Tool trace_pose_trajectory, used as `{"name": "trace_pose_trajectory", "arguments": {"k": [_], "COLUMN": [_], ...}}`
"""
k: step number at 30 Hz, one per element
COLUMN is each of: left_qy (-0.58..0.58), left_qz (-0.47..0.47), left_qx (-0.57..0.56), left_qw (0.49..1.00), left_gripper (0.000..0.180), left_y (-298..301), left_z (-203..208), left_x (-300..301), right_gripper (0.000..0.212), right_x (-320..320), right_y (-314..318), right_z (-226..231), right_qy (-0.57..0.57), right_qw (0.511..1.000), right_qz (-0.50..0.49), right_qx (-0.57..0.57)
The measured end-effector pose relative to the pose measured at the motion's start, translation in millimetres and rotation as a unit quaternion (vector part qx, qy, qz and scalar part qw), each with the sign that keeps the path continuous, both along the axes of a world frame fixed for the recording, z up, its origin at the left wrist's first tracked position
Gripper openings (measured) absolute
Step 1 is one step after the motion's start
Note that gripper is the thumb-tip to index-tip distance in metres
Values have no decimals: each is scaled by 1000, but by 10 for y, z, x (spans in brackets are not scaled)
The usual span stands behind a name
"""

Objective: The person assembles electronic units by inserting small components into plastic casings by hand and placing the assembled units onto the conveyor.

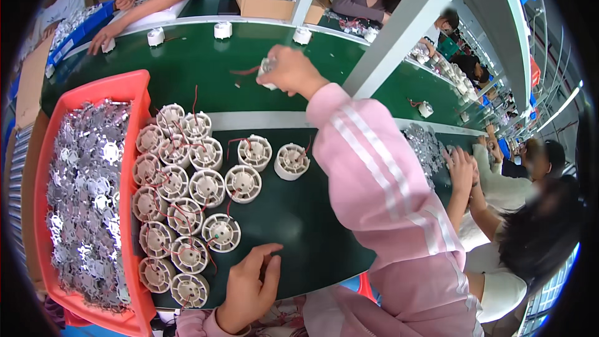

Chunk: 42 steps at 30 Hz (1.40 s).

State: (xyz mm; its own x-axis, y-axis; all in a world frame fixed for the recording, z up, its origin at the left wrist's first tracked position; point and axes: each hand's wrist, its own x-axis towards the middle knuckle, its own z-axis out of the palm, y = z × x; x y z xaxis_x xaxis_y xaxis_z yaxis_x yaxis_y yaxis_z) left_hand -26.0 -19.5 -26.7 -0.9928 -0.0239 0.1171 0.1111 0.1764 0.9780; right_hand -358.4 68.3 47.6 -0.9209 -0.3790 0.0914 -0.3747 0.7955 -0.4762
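- Head view: we judge the step in hand to be passing one white round part (268, 73) across the belt; whether it is being fetched or set down, we cannot tell.
- Our right hand (292, 72) grasps that part between thumb and fingers above the green belt (206, 87), a red wire (242, 72) trailing from it; both are blurred.
- Our left hand (249, 284) is loose, fingers half spread, with no held thing showing, near the lower row of white wired housings (207, 188) on the dark tabletop (299, 231).
- The next move, we think, calls for a steady grip and a wire kept free of snags.
- Edges: the pale rail (249, 119) divides tabletop from belt; a slanted white post (405, 28) limits us rightward, and the red tray (142, 125) walls the left.
- Open room lies on the tabletop right of the housings, and on the belt around our right hand.
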Motion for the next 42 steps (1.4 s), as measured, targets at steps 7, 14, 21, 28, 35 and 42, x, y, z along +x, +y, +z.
{"name": "trace_pose_trajectory", "arguments": {"k": [7,14,21,28,35,42], "left_qy": [8,4,225,156,91,62], "left_qz": [37,14,63,17,13,62], "left_qx": [-6,-9,-280,-174,-138,-191], "left_qw": [999,1000,931,972,986,978], "left_gripper": [12,17,50,52,29,10], "left_y": [-16,-40,56,106,78,118], "left_z": [-87,5,186,158,43,93], "left_x": [-1,-10,14,2,96,76], "right_gripper": [53,50,38,45,60,62], "right_x": [557,1848,2641,2906,3066,2879], "right_y": [3,482,715,798,813,968], "right_z": [365,-4,-239,-436,-477,-480], "right_qy": [18,10,48,-10,-6,-48], "right_qw": [972,978,963,938,976,966], "right_qz": [20,130,266,252,90,205], "right_qx": [232,160,4,-237,-197,-147]}}
